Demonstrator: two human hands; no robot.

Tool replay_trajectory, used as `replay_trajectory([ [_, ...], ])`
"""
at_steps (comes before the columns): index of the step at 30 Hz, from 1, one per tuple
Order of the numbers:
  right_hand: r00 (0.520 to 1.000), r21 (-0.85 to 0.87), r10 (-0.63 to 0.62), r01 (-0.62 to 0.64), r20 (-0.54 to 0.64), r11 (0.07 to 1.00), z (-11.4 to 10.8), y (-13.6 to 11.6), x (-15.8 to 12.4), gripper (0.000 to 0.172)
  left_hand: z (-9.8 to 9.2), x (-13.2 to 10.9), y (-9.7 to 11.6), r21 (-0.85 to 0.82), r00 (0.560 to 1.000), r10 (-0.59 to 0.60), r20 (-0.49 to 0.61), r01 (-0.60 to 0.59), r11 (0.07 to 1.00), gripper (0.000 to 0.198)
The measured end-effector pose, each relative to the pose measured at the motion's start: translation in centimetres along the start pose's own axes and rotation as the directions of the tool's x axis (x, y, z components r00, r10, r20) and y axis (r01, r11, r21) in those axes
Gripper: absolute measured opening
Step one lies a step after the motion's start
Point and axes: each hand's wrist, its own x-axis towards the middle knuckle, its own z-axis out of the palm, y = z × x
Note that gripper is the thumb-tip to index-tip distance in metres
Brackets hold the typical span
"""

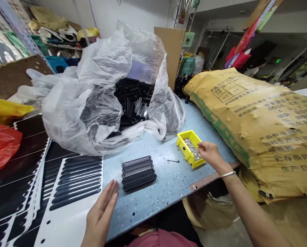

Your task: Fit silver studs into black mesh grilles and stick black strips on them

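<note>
The left hand (pixel 102 212) stands open, upright and empty, just beside a stack of black perforated strips (pixel 139 173) lying on the blue speckled tabletop (pixel 153 206). The stack's long axis runs crosswise to the view, rising slightly to the right. The right hand (pixel 210 152) hovers at a yellow plastic bin (pixel 188 148) of small silver parts (pixel 191 149). Its grip looks closed, though whether it holds a part is too small to tell.

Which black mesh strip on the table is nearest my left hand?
The lowest strip in the row, nearest your left hand; the others lie beyond it.
</note>
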Motion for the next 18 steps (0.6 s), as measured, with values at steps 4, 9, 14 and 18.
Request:
replay_trajectory([
  [4,0.987,-0.018,-0.035,0.038,0.158,0.999,1.6,1.3,3.5,0.003,0.2,-1.3,-0.4,-0.007,0.994,-0.087,0.066,0.088,0.996,0.053],
  [9,0.936,0.048,-0.125,0.116,0.329,0.992,3.3,0.3,4.2,0.006,0.6,-1.6,1.5,0.040,1.000,0.022,0.003,-0.022,0.999,0.050],
  [14,0.886,0.082,-0.176,0.156,0.428,0.984,3.4,1.3,3.6,0.010,1.6,-2.4,10.2,0.112,0.944,0.330,0.002,-0.328,0.938,0.058],
  [18,0.915,0.045,-0.143,0.136,0.378,0.990,3.5,1.8,2.6,0.007,2.5,-4.2,17.8,-0.011,0.887,0.460,0.044,-0.460,0.888,0.068],
])
